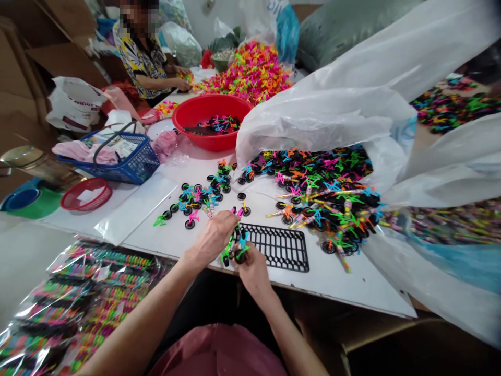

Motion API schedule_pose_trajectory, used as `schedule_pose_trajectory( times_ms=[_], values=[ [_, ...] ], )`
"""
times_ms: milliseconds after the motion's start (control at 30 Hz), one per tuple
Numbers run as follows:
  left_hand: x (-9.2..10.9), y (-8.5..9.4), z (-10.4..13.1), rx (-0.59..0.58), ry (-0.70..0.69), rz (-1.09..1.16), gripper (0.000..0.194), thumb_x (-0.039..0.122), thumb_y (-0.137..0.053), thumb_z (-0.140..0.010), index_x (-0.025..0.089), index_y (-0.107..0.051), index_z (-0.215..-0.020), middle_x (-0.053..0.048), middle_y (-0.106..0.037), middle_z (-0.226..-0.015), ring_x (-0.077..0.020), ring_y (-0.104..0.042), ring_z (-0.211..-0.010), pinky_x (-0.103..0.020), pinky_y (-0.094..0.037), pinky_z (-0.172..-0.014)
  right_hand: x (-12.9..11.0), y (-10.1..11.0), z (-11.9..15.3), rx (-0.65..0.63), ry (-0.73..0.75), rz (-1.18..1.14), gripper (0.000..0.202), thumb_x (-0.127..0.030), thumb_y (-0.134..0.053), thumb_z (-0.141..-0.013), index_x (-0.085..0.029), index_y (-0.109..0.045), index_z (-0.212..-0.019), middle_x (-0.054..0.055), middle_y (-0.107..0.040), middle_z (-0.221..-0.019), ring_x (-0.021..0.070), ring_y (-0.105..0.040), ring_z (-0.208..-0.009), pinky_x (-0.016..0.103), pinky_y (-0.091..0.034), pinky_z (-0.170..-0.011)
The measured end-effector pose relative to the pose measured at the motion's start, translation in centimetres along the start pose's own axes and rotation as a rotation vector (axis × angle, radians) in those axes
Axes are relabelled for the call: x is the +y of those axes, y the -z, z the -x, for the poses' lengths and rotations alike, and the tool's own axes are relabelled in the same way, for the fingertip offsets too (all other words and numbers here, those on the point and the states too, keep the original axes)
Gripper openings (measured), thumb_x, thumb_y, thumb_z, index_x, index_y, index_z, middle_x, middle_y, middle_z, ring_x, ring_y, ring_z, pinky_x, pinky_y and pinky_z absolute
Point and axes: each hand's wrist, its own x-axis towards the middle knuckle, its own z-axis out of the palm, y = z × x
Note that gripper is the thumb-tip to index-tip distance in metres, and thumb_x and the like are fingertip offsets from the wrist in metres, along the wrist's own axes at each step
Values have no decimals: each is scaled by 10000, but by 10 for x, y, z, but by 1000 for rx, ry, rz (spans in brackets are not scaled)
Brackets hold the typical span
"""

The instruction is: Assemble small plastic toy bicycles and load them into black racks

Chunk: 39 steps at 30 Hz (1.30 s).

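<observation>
At the left end of a black plastic rack on the table, both my hands work close together. My left hand is closed, fingertips pinched on a small pink toy bicycle; its lower part is hidden. Just below, my right hand grips a blue toy bicycle with black wheels. A green toy bicycle stands beside it at the rack's left end. The remaining slots show bare bars. Beyond my hands lie loose toy bicycles and a single black wheel.
A large heap of toy bicycles spills from a white plastic bag on the right. Behind are a red basin and a blue basket. Packed bags lie lower left. Another person sits across by a bright heap.
</observation>
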Motion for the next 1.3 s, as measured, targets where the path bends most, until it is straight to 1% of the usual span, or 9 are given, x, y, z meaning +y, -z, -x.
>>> schedule_pose_trajectory(
  times_ms=[133,267,400,567,733,833,1000,1167,1300],
  values=[
    [-2,-1,1,-2,4,21,214,93,-401,-886,130,-579,-999,-90,-612,-919,-186,-577,-896,-307,-487,-794,-8,-1,0,-34,39,368,183,-30,-430,-724,-185,-506,-786,32,-573,-730,153,-566,-638,234,-407,-572],
    [-6,-4,-1,43,-24,54,229,86,-386,-887,138,-578,-1002,-91,-606,-935,-182,-570,-916,-310,-489,-807,-17,-7,-5,-114,38,632,158,-69,-429,-804,-172,-531,-866,61,-590,-801,172,-593,-644,251,-401,-555],
    [-11,-8,-2,84,-53,61,232,95,-392,-888,148,-583,-1008,-80,-611,-932,-173,-577,-894,-304,-499,-791,-19,-12,-8,-154,69,668,162,-90,-428,-836,-172,-547,-910,64,-600,-850,175,-600,-661,255,-404,-552],
    [-6,6,12,182,-8,77,211,162,-442,-892,169,-590,-1041,-73,-605,-1009,-171,-571,-960,-310,-475,-866,-17,33,-30,-284,146,405,162,-100,-502,-795,-193,-581,-902,18,-620,-811,138,-586,-692,222,-433,-621],
    [5,31,26,259,172,157,193,204,-469,-884,187,-602,-1022,-54,-615,-982,-157,-590,-906,-289,-476,-830,-18,93,-89,-76,165,862,284,-20,-421,-798,-156,-610,-961,136,-565,-1078,226,-549,-918,307,-427,-717],
    [8,35,18,260,184,172,190,210,-458,-887,184,-610,-998,-52,-615,-959,-150,-596,-868,-285,-485,-798,-12,93,-107,-127,224,1012,269,-21,-402,-819,-152,-630,-877,150,-551,-1064,254,-517,-964,335,-415,-757],
    [4,15,-5,153,-3,56,173,195,-497,-866,166,-618,-987,-70,-610,-978,-182,-574,-933,-332,-473,-847,0,80,-86,-247,372,925,288,-39,-423,-844,-199,-604,-1001,92,-572,-1061,209,-523,-975,305,-400,-820],
    [-3,-8,-11,35,-92,0,180,154,-452,-881,153,-628,-920,-76,-615,-907,-180,-580,-890,-325,-487,-819,-11,82,-79,-62,100,946,185,-261,-450,-897,-186,-609,-952,88,-631,-898,201,-594,-824,279,-408,-666],
    [-5,-5,-10,33,-92,40,186,127,-454,-871,158,-624,-942,-69,-626,-909,-167,-590,-883,-310,-494,-811,-17,75,-95,-49,-126,974,188,-288,-515,-845,-138,-624,-873,134,-661,-828,226,-624,-743,289,-399,-611]
  ],
)
